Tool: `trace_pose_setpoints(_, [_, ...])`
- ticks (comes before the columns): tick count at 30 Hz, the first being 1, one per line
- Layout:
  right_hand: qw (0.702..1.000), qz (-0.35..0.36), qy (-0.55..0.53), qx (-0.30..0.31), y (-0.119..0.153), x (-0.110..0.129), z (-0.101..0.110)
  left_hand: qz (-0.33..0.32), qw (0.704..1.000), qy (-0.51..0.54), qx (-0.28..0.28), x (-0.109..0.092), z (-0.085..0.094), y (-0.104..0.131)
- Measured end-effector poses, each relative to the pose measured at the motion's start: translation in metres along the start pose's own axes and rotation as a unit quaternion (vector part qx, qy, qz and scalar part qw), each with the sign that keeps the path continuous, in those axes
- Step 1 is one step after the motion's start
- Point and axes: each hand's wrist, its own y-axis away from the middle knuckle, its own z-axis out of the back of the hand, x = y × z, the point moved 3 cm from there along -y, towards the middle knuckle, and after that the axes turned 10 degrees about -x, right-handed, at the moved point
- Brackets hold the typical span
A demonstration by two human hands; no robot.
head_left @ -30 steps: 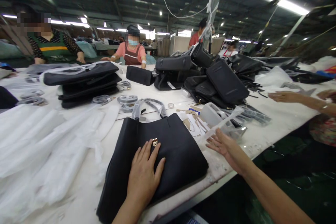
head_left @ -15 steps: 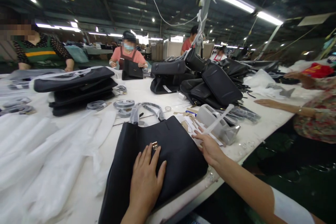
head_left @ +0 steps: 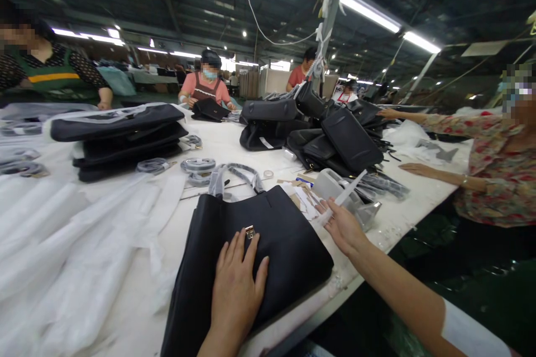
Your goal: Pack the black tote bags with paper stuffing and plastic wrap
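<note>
A black handbag (head_left: pixel 288 240) lies on its back on the white table, its wrapped handle (head_left: pixel 240 170) arching away from me. My left hand (head_left: pixel 238 284) rests flat on the bag's front, fingers apart, fingertips at the gold clasp (head_left: pixel 250 232). Just off the bag's right edge, my right hand (head_left: pixel 345 228) pinches a thin, translucent white strip (head_left: pixel 349 189) between thumb and fingers. Behind that hand stands a grey, partly clear object (head_left: pixel 329 181) like a tape dispenser. Paper scraps (head_left: pixel 307 201) lie between it and the bag.
Black bags are stacked at left (head_left: pixel 129 142) and heaped at centre (head_left: pixel 352 139). White wrapping sheets (head_left: pixel 62 268) cover the table's left side. Coiled straps (head_left: pixel 197 166) lie behind the bag. Co-workers stand around; one rests a hand (head_left: pixel 419 169) on the right edge.
My right hand has moved slightly right, away from the bag, with the white strip. My left hand stays on the bag. The co-worker at right has reached an arm toward the bag heap.
</note>
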Motion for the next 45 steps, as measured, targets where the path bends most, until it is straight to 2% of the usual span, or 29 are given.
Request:
trace_pose_setpoints(5, [0.999, 0.030, -0.004, 0.010, -0.025, 0.006, -0.004, 0.000, 1.000, 0.002, -0.012, 0.001, -0.001, 0.001])
trace_pose_setpoints(8, [0.997, 0.073, -0.012, 0.027, -0.024, 0.015, -0.007, 0.000, 1.000, 0.003, -0.013, 0.001, 0.000, 0.001])
trace_pose_setpoints(13, [0.972, 0.210, -0.038, 0.101, 0.010, 0.031, -0.017, 0.007, 1.000, 0.002, -0.001, -0.001, 0.002, 0.000])
trace_pose_setpoints(15, [0.956, 0.254, 0.004, 0.145, 0.026, 0.033, -0.022, 0.009, 1.000, 0.003, 0.000, -0.001, 0.002, -0.001])
trace_pose_setpoints(17, [0.928, 0.292, 0.084, 0.214, 0.042, 0.030, -0.029, 0.011, 1.000, 0.007, 0.000, -0.001, 0.003, -0.001])
trace_pose_setpoints(19, [0.869, 0.336, 0.195, 0.306, 0.058, 0.018, -0.038, 0.013, 1.000, 0.012, 0.001, -0.001, 0.003, -0.001])
trace_pose_setpoints(20, [0.826, 0.365, 0.252, 0.347, 0.066, 0.009, -0.043, 0.015, 1.000, 0.015, 0.002, -0.001, 0.003, -0.001])
trace_pose_setpoints(22, [0.718, 0.446, 0.352, 0.403, 0.080, -0.014, -0.050, 0.021, 0.999, 0.024, 0.002, -0.001, 0.002, -0.001])
trace_pose_setpoints(24, [0.605, 0.527, 0.423, 0.422, 0.089, -0.039, -0.053, 0.028, 0.999, 0.043, -0.007, 0.000, 0.001, 0.001])
trace_pose_setpoints(25, [0.562, 0.561, 0.444, 0.416, 0.092, -0.049, -0.054, 0.032, 0.998, 0.058, -0.015, 0.000, 0.001, 0.001])
trace_pose_setpoints(26, [0.529, 0.585, 0.462, 0.405, 0.094, -0.059, -0.054, 0.038, 0.996, 0.077, -0.024, 0.001, 0.001, 0.002])
trace_pose_setpoints(28, [0.496, 0.612, 0.485, 0.381, 0.094, -0.070, -0.052, 0.068, 0.989, 0.125, -0.037, 0.005, 0.004, 0.003])
trace_pose_setpoints(31, [0.482, 0.624, 0.497, 0.362, 0.095, -0.075, -0.050, 0.153, 0.964, 0.215, -0.025, 0.010, 0.010, 0.000])
trace_pose_setpoints(35, [0.492, 0.628, 0.483, 0.360, 0.099, -0.071, -0.052, 0.244, 0.937, 0.247, -0.021, 0.013, 0.015, -0.005])
trace_pose_setpoints(39, [0.518, 0.634, 0.424, 0.388, 0.103, -0.058, -0.045, 0.263, 0.932, 0.246, -0.048, 0.014, 0.014, -0.004])
trace_pose_setpoints(41, [0.519, 0.652, 0.382, 0.400, 0.103, -0.052, -0.037, 0.259, 0.931, 0.249, -0.059, 0.015, 0.012, -0.003])
trace_pose_setpoints(43, [0.499, 0.671, 0.362, 0.413, 0.101, -0.052, -0.029, 0.256, 0.933, 0.243, -0.066, 0.014, 0.012, -0.003])
trace_pose_setpoints(45, [0.462, 0.684, 0.369, 0.427, 0.098, -0.059, -0.024, 0.251, 0.937, 0.230, -0.072, 0.012, 0.013, -0.004])
